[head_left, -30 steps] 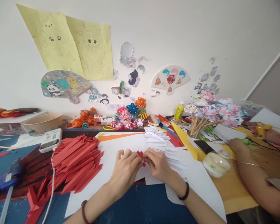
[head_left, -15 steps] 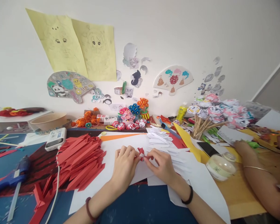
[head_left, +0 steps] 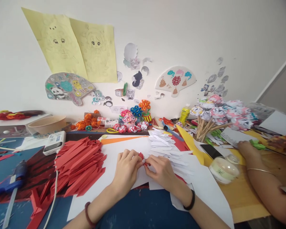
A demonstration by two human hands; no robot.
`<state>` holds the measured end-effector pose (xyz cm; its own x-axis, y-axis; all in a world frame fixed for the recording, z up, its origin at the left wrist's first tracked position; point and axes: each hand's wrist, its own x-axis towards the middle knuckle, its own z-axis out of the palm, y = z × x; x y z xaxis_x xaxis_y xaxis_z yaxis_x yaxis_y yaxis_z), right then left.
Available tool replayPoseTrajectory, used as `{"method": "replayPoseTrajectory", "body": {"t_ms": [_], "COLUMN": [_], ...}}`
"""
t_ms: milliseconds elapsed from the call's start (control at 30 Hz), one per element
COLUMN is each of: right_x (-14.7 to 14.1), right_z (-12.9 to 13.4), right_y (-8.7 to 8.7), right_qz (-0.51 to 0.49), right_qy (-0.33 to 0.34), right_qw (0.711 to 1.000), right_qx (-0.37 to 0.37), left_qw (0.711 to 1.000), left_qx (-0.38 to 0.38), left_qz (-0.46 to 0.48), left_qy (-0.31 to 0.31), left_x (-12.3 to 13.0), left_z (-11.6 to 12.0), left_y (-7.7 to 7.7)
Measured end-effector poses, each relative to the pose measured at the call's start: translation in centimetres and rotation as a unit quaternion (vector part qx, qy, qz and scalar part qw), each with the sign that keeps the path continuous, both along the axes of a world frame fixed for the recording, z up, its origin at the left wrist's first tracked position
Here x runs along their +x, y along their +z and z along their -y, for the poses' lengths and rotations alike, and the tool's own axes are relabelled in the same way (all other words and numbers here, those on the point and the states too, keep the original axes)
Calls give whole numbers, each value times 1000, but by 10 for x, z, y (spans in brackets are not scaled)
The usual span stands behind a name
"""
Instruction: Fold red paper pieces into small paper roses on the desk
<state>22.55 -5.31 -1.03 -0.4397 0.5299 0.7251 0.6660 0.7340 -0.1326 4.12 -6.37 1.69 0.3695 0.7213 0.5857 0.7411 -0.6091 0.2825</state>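
Note:
A small red-and-white folded paper piece (head_left: 141,156) is held between both hands above a large white sheet (head_left: 121,149). My left hand (head_left: 127,170) pinches it from the left with thumb and fingers; my right hand (head_left: 160,168) grips its right side with closed fingertips. The fingers partly cover the piece. To the left of my hands lies a thick pile of red paper strips (head_left: 82,162). White folded strips (head_left: 164,143) spread out behind and to the right of my right hand.
A blue glue gun (head_left: 16,178) lies far left, near a white device with a cable (head_left: 54,143). Paper flowers (head_left: 216,111) on sticks, a phone (head_left: 211,151) and a clear jar (head_left: 224,168) are right. Another person's arm (head_left: 262,171) rests beyond the jar.
My right hand has shifted slightly left, closer to my left hand, and more of the paper piece is covered. The view has shifted a little to the right.

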Motion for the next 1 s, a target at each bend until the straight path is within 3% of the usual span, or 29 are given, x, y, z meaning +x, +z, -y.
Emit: {"method": "replayPoseTrajectory", "body": {"t_ms": [233, 433, 700, 867, 1000], "right_x": [-2, -4, -7, -8, -7], "right_z": [2, 1, 0, -1, 0], "right_y": [4, -2, -8, -8, -8], "right_qz": [43, 41, 15, -1, -3], "right_qy": [3, -8, 64, 92, 73], "right_qw": [998, 999, 998, 996, 997], "right_qx": [50, 33, 2, -19, -12], "left_qw": [1000, 1000, 997, 998, 998], "left_qx": [9, 9, 0, -13, -18], "left_qz": [4, -6, -53, -45, -50], "left_qy": [11, 13, 48, 40, 19], "left_x": [1, 1, -8, -11, -10], "left_z": [4, 4, -3, -9, -9], "left_y": [8, 9, 19, 17, 15]}}
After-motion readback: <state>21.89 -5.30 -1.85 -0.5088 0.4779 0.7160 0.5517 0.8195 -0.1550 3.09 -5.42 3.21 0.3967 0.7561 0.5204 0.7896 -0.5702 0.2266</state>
